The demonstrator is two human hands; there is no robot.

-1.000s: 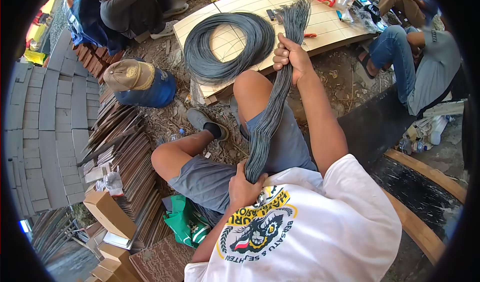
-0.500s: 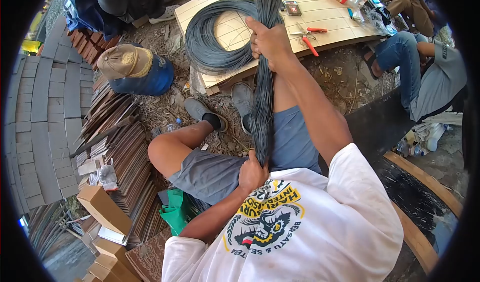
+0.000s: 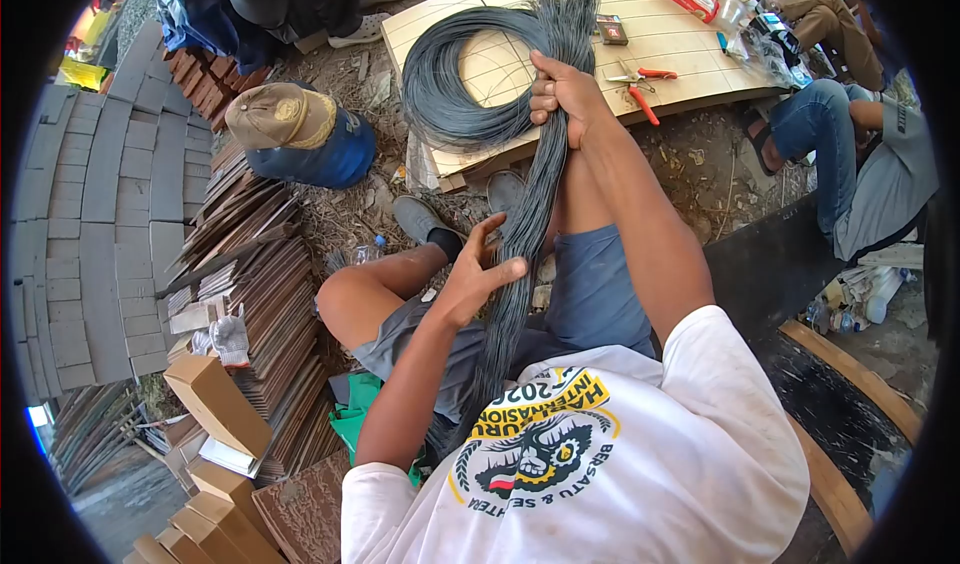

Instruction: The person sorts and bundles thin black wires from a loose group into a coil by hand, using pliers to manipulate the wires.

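A long bundle of thin dark grey wire [image 3: 530, 199] slants from the tabletop down over my lap to my shirt. Its frayed upper end spreads above my right hand [image 3: 570, 99], which is wrapped tightly around it. My left hand [image 3: 478, 269] is open beside the middle of the bundle, thumb lying over the strands and fingers spread apart from it. A coil of the same kind of wire [image 3: 430, 74] rests on the wooden table [image 3: 690, 74], left of my right hand. Red-handled pliers [image 3: 640, 94] and a small dark box [image 3: 611, 30] lie to the right.
A cap [image 3: 282, 119] sits on a blue container [image 3: 325, 159] at left. Stacked tiles [image 3: 270, 334], cardboard boxes [image 3: 215, 399] and a glove [image 3: 225, 339] are on my left side. People sit around the table; one in jeans [image 3: 815, 129] is at right.
My left hand has let go of the bundle's lower end, moved up along it and opened. My right hand still grips it; the bundle now slants, with its upper end lower.
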